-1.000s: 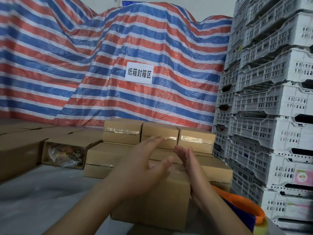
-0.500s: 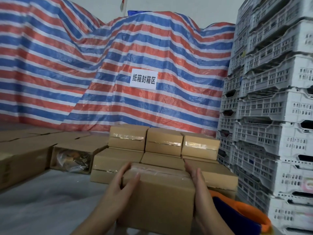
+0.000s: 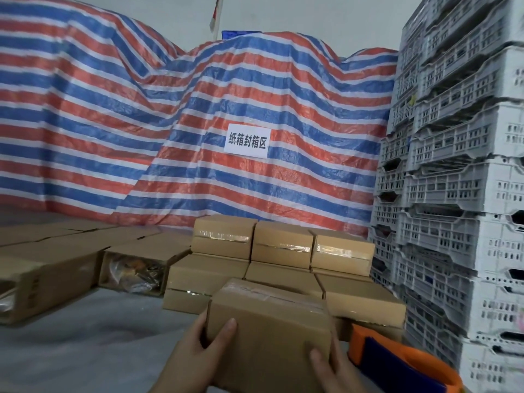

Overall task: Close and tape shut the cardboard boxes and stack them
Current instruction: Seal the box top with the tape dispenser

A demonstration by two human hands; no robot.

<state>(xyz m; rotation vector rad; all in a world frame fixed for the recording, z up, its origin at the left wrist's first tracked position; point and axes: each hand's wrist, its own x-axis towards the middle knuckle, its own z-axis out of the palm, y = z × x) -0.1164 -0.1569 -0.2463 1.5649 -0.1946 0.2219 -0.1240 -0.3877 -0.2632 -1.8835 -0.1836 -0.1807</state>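
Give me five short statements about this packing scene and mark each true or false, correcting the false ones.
1. Both hands grip the nearest taped box. True: left hand on its left side, right hand on its right.
2. The top row of the stack holds three taped boxes. True.
3. The open box to the left is empty. False: something wrapped in clear plastic lies inside.
4. The white crates stand to the left. False: they tower on the right.
5. The orange tape dispenser is in the right hand. False: it lies loose beside the box, to its right.
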